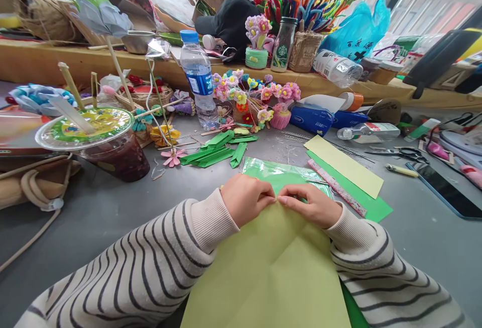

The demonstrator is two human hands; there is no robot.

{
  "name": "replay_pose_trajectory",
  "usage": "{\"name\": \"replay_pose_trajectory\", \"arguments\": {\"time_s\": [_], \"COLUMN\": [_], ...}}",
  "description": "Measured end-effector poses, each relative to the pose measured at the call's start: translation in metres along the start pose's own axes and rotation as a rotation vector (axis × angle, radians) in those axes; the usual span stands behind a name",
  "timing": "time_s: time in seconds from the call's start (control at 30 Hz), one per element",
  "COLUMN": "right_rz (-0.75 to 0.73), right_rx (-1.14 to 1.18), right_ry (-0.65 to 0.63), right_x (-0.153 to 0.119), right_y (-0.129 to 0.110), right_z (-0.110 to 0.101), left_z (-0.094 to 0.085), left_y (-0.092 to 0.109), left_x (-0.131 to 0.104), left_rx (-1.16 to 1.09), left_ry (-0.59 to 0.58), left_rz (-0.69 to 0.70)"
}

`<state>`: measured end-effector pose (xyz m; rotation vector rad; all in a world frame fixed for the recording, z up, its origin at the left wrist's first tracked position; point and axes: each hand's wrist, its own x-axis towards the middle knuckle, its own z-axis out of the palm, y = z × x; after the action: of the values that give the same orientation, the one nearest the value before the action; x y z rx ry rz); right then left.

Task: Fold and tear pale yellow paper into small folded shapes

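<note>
A large sheet of pale yellow-green paper (269,272) with faint creases spreads below my hands, its far edge pinched between my fingertips. My left hand (248,198) and my right hand (312,204) nearly meet at the middle of that edge, both closed on the paper. Beyond them lies a clear plastic packet (263,166) with green paper inside. To the right a patterned ruler (337,188) rests beside a pale yellow strip (344,165) and a green sheet (379,210). Folded green paper pieces (214,154) lie in a pile past my left hand.
At the left stands a tilted drink cup (116,154); a water bottle (199,79) is behind the green pieces. Scissors (408,153), a cutter (401,170) and a phone (448,190) lie at the right. Crochet flowers (244,94) and a crowded shelf (161,74) line the back.
</note>
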<state>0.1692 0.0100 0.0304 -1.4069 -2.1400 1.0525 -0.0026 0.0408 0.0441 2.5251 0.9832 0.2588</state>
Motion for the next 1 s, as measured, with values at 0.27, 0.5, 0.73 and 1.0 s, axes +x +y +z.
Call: {"name": "replay_pose_trajectory", "arguments": {"time_s": [0.27,0.5,0.73,1.0], "right_rz": [0.011,0.013,0.031,0.043], "right_rx": [0.003,0.018,0.079,0.095], "right_ry": [0.005,-0.004,-0.02,-0.026], "right_x": [-0.0001,-0.0003,0.0008,0.0022], "right_y": [-0.0001,0.0022,0.0026,0.0038], "right_z": [-0.0008,-0.0011,-0.0016,-0.0009], "left_z": [0.0022,0.0019,0.002,0.0016], "left_y": [0.0007,0.002,0.0017,0.0037], "left_x": [-0.0009,-0.0012,-0.0006,-0.0002], "left_rx": [0.058,0.099,0.134,0.136], "left_ry": [0.034,0.057,0.066,0.067], "left_rz": [0.038,0.07,0.082,0.095]}}
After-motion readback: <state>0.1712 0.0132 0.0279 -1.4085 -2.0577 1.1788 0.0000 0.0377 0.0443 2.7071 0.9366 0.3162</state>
